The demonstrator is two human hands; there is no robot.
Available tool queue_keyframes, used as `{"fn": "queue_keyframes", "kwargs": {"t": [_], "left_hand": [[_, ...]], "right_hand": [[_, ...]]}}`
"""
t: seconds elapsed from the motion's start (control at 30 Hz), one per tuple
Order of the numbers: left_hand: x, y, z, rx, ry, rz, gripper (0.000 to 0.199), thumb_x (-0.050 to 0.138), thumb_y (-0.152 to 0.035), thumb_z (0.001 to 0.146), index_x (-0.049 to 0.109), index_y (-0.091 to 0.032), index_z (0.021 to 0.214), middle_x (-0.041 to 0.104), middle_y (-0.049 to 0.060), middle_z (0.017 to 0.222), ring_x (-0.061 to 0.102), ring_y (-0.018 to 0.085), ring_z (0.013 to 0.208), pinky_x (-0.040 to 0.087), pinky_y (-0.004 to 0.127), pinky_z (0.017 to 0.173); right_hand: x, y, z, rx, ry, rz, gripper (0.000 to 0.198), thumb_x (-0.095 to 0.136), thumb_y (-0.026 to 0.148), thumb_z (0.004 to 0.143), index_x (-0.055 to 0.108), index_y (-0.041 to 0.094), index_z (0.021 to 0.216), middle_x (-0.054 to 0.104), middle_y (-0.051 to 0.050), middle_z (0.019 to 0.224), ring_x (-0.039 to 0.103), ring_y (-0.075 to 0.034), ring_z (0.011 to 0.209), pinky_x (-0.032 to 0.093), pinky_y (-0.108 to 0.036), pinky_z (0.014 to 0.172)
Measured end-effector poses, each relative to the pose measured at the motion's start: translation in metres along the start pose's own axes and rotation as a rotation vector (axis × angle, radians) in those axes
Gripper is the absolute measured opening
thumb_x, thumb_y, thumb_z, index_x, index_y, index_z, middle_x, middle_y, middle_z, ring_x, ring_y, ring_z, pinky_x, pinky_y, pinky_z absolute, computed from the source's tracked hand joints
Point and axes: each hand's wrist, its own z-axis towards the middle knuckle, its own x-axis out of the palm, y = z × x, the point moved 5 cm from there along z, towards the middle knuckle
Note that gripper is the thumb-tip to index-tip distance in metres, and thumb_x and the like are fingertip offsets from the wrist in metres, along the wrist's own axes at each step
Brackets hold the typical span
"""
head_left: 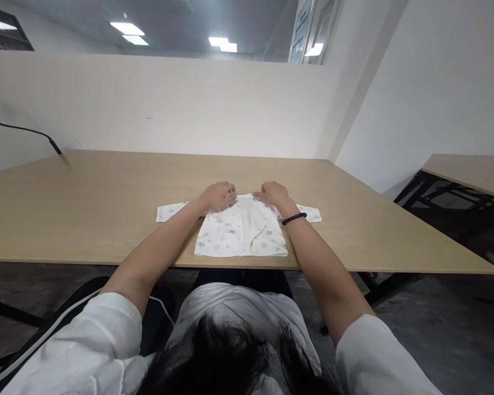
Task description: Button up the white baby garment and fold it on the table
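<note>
A small white baby shirt with a pale green print lies flat near the front edge of the table, front side up. Its sleeves stretch out to both sides, and its front panels meet near the middle. My left hand is at the shirt's left shoulder, fingers curled in on the cloth next to the collar. At the right shoulder my right hand, with a black bead bracelet at the wrist, has its fingers bent on the collar edge. Both hands are slightly blurred, and the fingertips are partly hidden.
The light wood table runs back to a white partition with a glass pane above. A black cable hangs at the far left. To the right stand a white wall and another table.
</note>
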Motion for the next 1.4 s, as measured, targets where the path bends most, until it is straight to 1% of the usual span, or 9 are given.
{"fn": "queue_keyframes", "kwargs": {"t": [0.07,0.17,0.3,0.47,0.67,0.83,1.0,1.23,1.4], "left_hand": [[0.002,-0.009,-0.001,0.045,0.018,-0.053,0.04,0.051,-0.048,0.089,0.067,-0.017,0.109,0.07,0.014,0.114,0.063,0.03,0.108,0.045,0.038,0.095],[0.004,-0.016,-0.003,0.076,0.032,-0.127,0.027,0.062,-0.042,0.079,0.068,-0.017,0.088,0.072,0.011,0.092,0.066,0.027,0.088,0.047,0.033,0.079],[0.002,-0.018,-0.009,0.113,0.037,-0.251,0.021,0.06,-0.034,0.077,0.067,-0.017,0.087,0.073,0.008,0.09,0.065,0.022,0.08,0.047,0.029,0.072],[0.003,-0.017,-0.011,0.105,0.043,-0.371,0.019,0.06,-0.025,0.071,0.068,-0.017,0.086,0.072,0.007,0.089,0.064,0.02,0.081,0.049,0.029,0.074],[0.01,-0.015,-0.009,0.046,0.056,-0.44,0.017,0.066,-0.027,0.069,0.067,-0.017,0.083,0.07,0.005,0.082,0.062,0.019,0.075,0.048,0.029,0.07],[0.014,-0.012,-0.008,-0.016,0.027,-0.494,0.013,0.066,-0.026,0.07,0.064,-0.018,0.081,0.066,0.004,0.075,0.059,0.017,0.071,0.047,0.028,0.068],[0.022,-0.006,-0.002,-0.061,-0.014,-0.563,0.012,0.067,-0.026,0.073,0.063,-0.017,0.079,0.067,0.005,0.075,0.059,0.016,0.067,0.047,0.028,0.065],[0.032,0.003,0.005,-0.096,-0.047,-0.658,0.012,0.071,-0.021,0.07,0.065,-0.015,0.079,0.068,0.005,0.073,0.06,0.014,0.063,0.047,0.026,0.061],[0.035,0.008,0.008,-0.097,-0.056,-0.721,0.01,0.072,-0.018,0.068,0.067,-0.015,0.077,0.065,0.002,0.065,0.056,0.012,0.057,0.043,0.024,0.058]], "right_hand": [[0.002,0.0,-0.005,0.015,0.072,0.009,0.041,0.064,0.054,0.088,0.071,0.014,0.096,0.071,-0.018,0.103,0.066,-0.031,0.101,0.048,-0.034,0.081],[0.004,-0.001,-0.011,0.027,0.182,0.046,0.029,0.077,0.042,0.075,0.07,0.014,0.078,0.072,-0.015,0.084,0.068,-0.029,0.083,0.049,-0.033,0.07],[0.0,0.009,-0.01,-0.034,0.239,0.198,0.012,0.071,0.022,0.076,0.065,0.015,0.068,0.065,-0.008,0.064,0.062,-0.019,0.062,0.045,-0.027,0.058],[0.005,0.038,0.001,-0.042,0.229,0.384,0.014,0.065,0.017,0.077,0.059,0.014,0.064,0.055,-0.003,0.05,0.052,-0.012,0.05,0.041,-0.023,0.051],[0.029,0.048,0.0,-0.044,0.171,0.508,0.014,0.066,0.017,0.075,0.059,0.014,0.064,0.057,-0.003,0.05,0.052,-0.012,0.052,0.041,-0.023,0.052],[0.032,0.038,-0.008,-0.131,0.085,0.578,0.013,0.062,0.018,0.076,0.056,0.016,0.065,0.046,0.003,0.05,0.041,-0.009,0.051,0.029,-0.022,0.048],[0.034,0.037,-0.007,-0.187,0.115,0.677,0.013,0.06,0.016,0.077,0.054,0.016,0.065,0.045,0.004,0.052,0.033,-0.007,0.048,0.025,-0.022,0.045],[0.037,0.032,0.002,-0.168,0.146,0.812,0.012,0.059,0.015,0.081,0.065,0.011,0.072,0.064,-0.006,0.064,0.051,-0.008,0.054,0.035,-0.018,0.047],[0.044,0.03,0.006,-0.176,0.113,0.827,0.006,0.064,0.01,0.074,0.068,0.012,0.071,0.059,-0.001,0.055,0.046,-0.008,0.048,0.03,-0.02,0.044]]}}
